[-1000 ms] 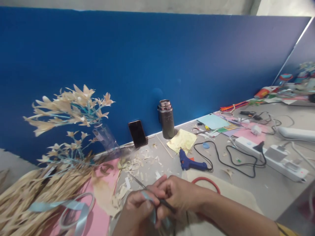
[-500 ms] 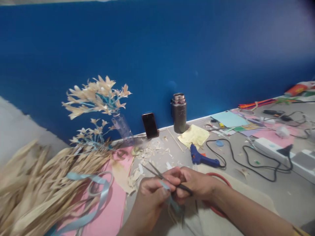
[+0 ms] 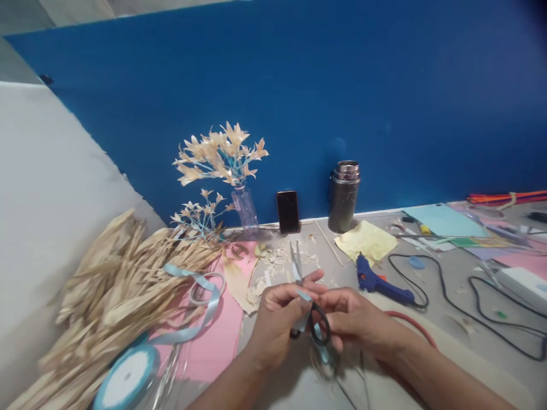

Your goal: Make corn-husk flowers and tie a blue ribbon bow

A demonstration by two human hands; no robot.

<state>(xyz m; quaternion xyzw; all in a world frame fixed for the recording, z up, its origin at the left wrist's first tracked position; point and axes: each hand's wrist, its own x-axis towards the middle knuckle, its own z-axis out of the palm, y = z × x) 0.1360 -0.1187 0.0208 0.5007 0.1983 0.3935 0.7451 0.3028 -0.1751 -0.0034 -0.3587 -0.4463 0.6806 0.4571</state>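
Note:
My left hand [image 3: 280, 313] pinches a short end of light blue ribbon [image 3: 304, 295] between thumb and fingers. My right hand [image 3: 356, 319] is closed at the black-handled scissors [image 3: 320, 326], whose blades point up and away from me, slightly parted. Both hands nearly touch. Below them hangs more light blue ribbon with thin stems or wires, blurred and partly hidden by the fingers. Left of my left hand, a loose curl of light blue ribbon [image 3: 209, 316] crosses a pink sheet [image 3: 205, 356], leading to a ribbon spool [image 3: 128, 376].
Dried husks [image 3: 111, 290] lie at left. Pale flowers stand in a clear bottle [image 3: 245, 208] by a phone [image 3: 288, 212]. A thermos [image 3: 344, 196], yellow paper [image 3: 366, 241] and blue glue gun [image 3: 382, 283] with black cord are beyond my right hand. Scraps litter the table.
The scissors have turned from pointing left to pointing away, their handle loops now showing between my hands. My view has shifted left, bringing the ribbon spool into sight.

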